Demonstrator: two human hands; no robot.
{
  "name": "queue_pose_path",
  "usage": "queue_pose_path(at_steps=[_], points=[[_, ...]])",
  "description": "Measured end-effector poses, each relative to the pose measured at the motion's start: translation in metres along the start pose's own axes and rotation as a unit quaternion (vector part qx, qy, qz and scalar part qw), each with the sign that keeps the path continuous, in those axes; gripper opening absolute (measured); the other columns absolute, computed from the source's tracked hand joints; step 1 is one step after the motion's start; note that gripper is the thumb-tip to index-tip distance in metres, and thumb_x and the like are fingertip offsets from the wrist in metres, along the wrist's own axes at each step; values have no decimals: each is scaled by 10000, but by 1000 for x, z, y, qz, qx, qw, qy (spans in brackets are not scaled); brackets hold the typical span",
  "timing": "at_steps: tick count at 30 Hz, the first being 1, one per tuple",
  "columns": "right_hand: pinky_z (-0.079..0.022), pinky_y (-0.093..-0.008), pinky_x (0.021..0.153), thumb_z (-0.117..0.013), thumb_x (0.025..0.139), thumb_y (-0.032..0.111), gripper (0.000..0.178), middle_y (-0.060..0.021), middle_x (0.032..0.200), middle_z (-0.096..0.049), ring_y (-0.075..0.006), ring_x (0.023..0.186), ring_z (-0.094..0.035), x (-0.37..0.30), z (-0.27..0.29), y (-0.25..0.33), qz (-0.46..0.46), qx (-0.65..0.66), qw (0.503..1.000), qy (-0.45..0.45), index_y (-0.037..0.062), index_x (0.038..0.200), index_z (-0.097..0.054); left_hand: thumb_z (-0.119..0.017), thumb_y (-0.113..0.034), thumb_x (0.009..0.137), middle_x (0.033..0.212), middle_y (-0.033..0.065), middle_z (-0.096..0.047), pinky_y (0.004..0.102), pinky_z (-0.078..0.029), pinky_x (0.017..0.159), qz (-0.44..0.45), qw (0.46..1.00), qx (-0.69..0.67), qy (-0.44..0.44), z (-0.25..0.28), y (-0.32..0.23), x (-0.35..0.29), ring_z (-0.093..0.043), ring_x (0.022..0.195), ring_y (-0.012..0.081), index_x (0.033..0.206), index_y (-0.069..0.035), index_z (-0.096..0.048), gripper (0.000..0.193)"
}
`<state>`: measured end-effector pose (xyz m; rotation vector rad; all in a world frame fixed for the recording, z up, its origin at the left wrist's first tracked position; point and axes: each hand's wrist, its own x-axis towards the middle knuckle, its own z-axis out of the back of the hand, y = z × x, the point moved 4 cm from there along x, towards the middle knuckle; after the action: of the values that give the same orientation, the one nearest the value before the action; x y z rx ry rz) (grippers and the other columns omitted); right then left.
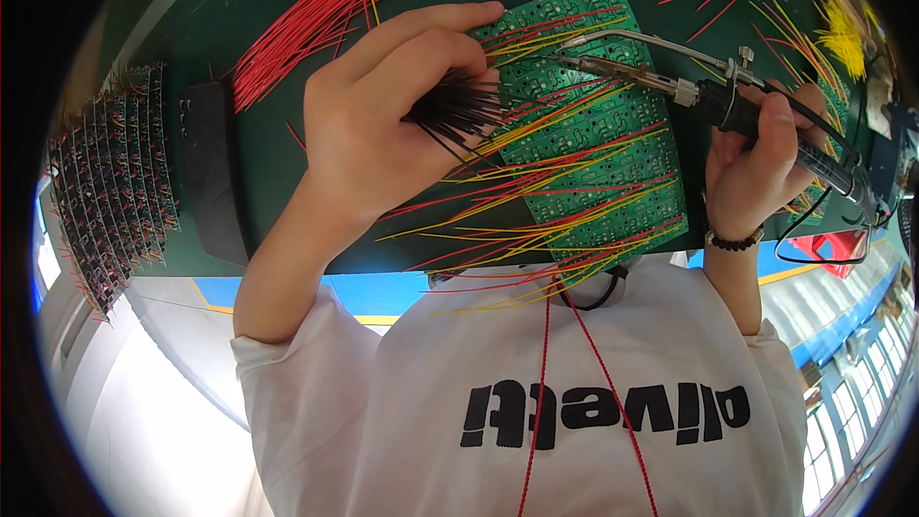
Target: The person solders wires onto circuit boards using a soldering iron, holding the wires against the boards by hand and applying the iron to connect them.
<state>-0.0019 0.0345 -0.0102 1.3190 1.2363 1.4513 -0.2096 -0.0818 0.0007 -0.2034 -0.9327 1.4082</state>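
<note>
Worktable (273,168): dark green top is spanning the upper view.
Floor (385,295): blue is showing beyond the worktable, yellow stripe (378,320) bordering it.
Windows (873,364): panes are lining the lower right.
Light: glare (182,421) is whitening the lower left.

- Two hands: the left hand (383,110) at upper centre, the right hand (773,153) toward the right.
- One soldering iron (713,103), upper right.
- At least two green boards: a central board (603,120) and a partly hidden board (812,209) at right.
- One bunch of black wires (459,107), upper centre, too dense to count.
- Two main piles of red wires (325,14): upper left and top right.
- One bundle of yellow wires (844,33), upper right.
- One stack of wired boards (115,172), far left, too crowded to count.
- One bracelet (735,241), right.
</note>
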Motion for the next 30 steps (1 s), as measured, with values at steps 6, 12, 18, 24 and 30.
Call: queue_pose_path(at_steps=[6,12,18,24,30], points=[[-303,-180,324,-557,758,100,170,-35,577,-479,-45,386,-351,-2,2,-1,-3,0,1000,-3,49,688,-410,-648,79,625,928,143,-632,196,-499,570,4,1000,11,3,-2,-1,-1,-584,639,109,727,20,-558,148],[-334,-174,331,-622,738,100,234,-13,614,-491,-25,428,-401,-3,-5,1,-53,31,998,22,62,696,-394,-646,82,625,941,158,-626,202,-503,573,29,1000,-5,12,-2,0,-2,-586,642,117,725,26,-554,146],[-328,-170,324,-627,737,106,241,-9,598,-488,-22,414,-396,-2,-7,1,-55,24,998,17,64,690,-394,-643,82,618,948,163,-623,199,-493,576,25,999,-3,22,-1,-1,-2,-581,629,117,726,31,-550,151],[-324,-166,324,-628,738,111,245,-10,602,-490,-23,416,-396,-2,-7,-1,-50,24,998,31,64,686,-394,-645,80,613,943,165,-624,196,-485,567,35,999,-11,30,0,0,-2,-571,614,110,725,35,-548,155],[-316,-158,325,-636,736,139,264,4,582,-466,-11,425,-378,-3,-6,0,-55,3,998,10,65,665,-393,-643,83,611,935,167,-625,192,-485,557,18,1000,-2,16,-1,0,-3,-571,611,105,719,35,-544,154]])
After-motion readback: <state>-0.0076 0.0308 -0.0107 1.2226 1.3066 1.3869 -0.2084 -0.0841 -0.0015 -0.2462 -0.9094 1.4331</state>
